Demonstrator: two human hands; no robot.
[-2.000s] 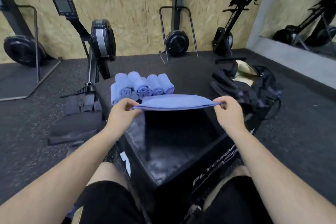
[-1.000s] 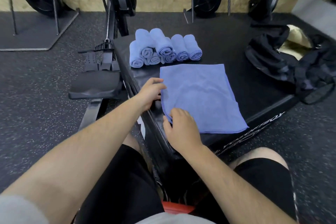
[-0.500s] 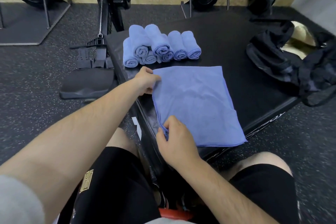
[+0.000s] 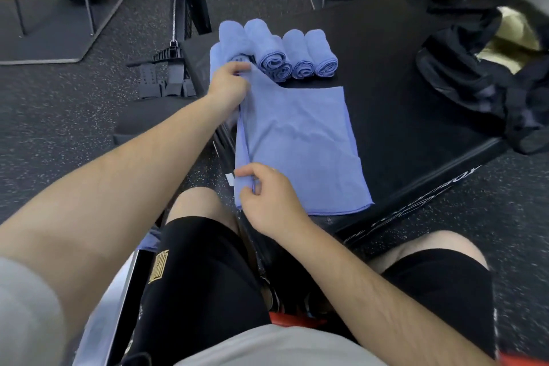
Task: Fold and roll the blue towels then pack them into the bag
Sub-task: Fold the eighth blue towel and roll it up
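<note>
Folding is the step in hand, by my reading: one blue towel (image 4: 303, 142) lies spread along the left edge of the black plyo box (image 4: 401, 116), and both hands have hold of the towel's left side. The left hand (image 4: 227, 85) pinches the corner farthest from the person, its fingers (image 4: 237, 67) curled over the cloth right against the rolled towels (image 4: 297, 53). The right hand (image 4: 273, 199) pinches the near part of the same side, thumb and forefinger closed on a lifted lip of fabric, the other fingers loosely bent. That side is raised a little off the box while the rest lies flat.

The next move, I judge, calls for both hands to carry this long side across to the right one together. They need to keep it taut and level so the halves meet squarely and leave a narrow strip fit for rolling. Slack between the hands would skew the fold.

The towel is a thin, soft, pale blue rectangle with shallow creases across its middle. Layered edges on its left suggest it is already doubled, and its near hem reaches the box's near edge. Several finished rolls sit at the box's far-left corner, partly stacked. The black bag (image 4: 475, 77) gapes at the box's right side, showing a pale lining and no towel inside.
</note>
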